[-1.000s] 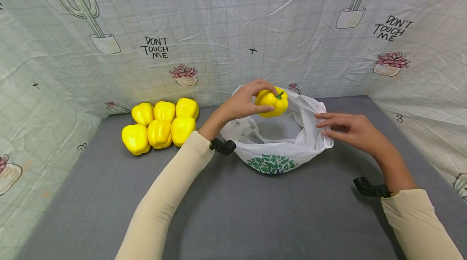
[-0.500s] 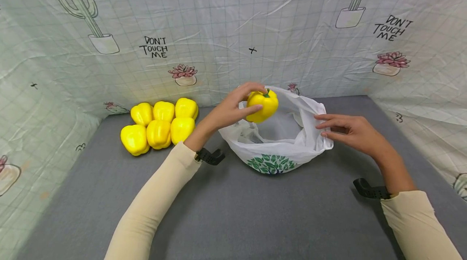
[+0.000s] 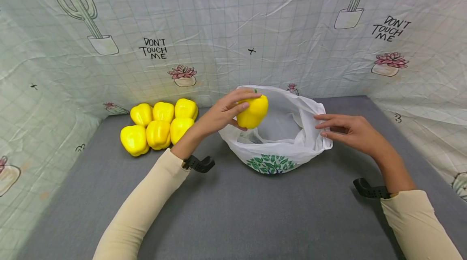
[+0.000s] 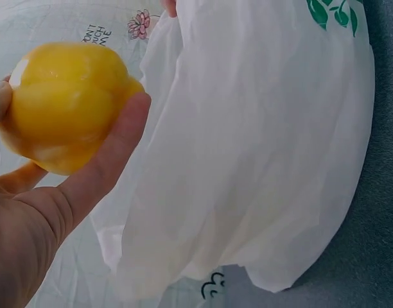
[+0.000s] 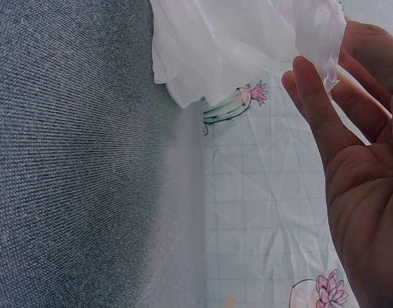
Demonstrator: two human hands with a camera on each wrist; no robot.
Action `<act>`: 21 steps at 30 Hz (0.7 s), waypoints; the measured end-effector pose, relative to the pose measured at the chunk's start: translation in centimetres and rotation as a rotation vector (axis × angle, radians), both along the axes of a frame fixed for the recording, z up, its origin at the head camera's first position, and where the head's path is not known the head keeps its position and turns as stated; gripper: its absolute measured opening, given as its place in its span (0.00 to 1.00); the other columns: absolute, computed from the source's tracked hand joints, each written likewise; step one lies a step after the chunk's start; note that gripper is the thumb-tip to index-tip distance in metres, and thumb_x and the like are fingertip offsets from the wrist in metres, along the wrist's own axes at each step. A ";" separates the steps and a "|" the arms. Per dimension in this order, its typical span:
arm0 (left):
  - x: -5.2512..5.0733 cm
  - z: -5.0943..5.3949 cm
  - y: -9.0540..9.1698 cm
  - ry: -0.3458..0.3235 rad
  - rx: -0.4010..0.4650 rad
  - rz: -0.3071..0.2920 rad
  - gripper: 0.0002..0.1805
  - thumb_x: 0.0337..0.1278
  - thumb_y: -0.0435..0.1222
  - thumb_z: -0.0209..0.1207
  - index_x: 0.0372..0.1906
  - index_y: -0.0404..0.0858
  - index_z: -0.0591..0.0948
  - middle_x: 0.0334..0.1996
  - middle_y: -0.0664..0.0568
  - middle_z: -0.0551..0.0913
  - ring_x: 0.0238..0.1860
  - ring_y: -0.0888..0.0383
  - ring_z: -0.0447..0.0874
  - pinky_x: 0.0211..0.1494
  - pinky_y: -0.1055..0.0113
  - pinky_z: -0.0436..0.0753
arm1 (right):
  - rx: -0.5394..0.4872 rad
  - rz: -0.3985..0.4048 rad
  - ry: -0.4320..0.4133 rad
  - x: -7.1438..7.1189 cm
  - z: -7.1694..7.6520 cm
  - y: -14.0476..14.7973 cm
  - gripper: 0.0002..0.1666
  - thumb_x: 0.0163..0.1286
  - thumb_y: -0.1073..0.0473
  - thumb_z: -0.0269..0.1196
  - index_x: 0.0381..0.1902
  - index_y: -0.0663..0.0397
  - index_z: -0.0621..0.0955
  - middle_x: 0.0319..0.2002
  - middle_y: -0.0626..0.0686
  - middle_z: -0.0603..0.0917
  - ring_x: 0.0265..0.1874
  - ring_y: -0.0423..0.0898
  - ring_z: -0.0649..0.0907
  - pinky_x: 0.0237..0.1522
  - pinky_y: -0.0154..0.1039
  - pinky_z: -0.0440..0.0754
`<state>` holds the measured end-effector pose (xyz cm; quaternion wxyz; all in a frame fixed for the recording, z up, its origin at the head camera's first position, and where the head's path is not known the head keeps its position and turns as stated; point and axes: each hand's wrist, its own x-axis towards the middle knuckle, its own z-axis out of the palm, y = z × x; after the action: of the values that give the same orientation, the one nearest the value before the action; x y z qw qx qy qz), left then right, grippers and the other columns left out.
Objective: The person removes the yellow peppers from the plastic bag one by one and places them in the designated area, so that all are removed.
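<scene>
My left hand (image 3: 220, 114) grips a yellow bell pepper (image 3: 254, 112) above the left side of a white plastic bag (image 3: 279, 148). In the left wrist view, thumb and fingers wrap the pepper (image 4: 68, 102), and the bag (image 4: 248, 141) fills the space beside it. The bag's mouth gapes upward, and a green tree print marks its front. At its right rim my right hand (image 3: 355, 132) pinches the plastic. The right wrist view has the bag's edge (image 5: 318, 32) between the thumb and the fingers of that hand (image 5: 366, 192).
Several more yellow bell peppers (image 3: 159, 134) lie in two rows on the grey tabletop (image 3: 233, 211), left of the bag. A printed cloth (image 3: 233, 29) with cactus drawings hangs behind the table and along its sides.
My left hand has moved left with the bell pepper, from over the bag's mouth toward its left rim. The pepper has turned in view. My right hand stays at the bag's rim.
</scene>
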<state>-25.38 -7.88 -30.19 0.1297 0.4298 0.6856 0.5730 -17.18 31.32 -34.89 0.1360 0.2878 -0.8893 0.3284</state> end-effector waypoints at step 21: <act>1.4 0.1 -3.2 -0.048 -0.028 0.166 0.43 0.56 0.26 0.71 0.75 0.49 0.69 0.70 0.52 0.62 0.53 0.40 0.83 0.37 0.46 0.89 | -0.003 0.002 -0.014 0.1 0.5 -0.1 0.19 0.62 0.71 0.71 0.49 0.48 0.89 0.60 0.53 0.84 0.53 0.23 0.79 0.47 0.17 0.76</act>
<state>-23.96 -11.13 -30.08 0.1039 0.3557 0.7236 0.5823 -17.12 31.22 -34.43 0.1299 0.2861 -0.8894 0.3320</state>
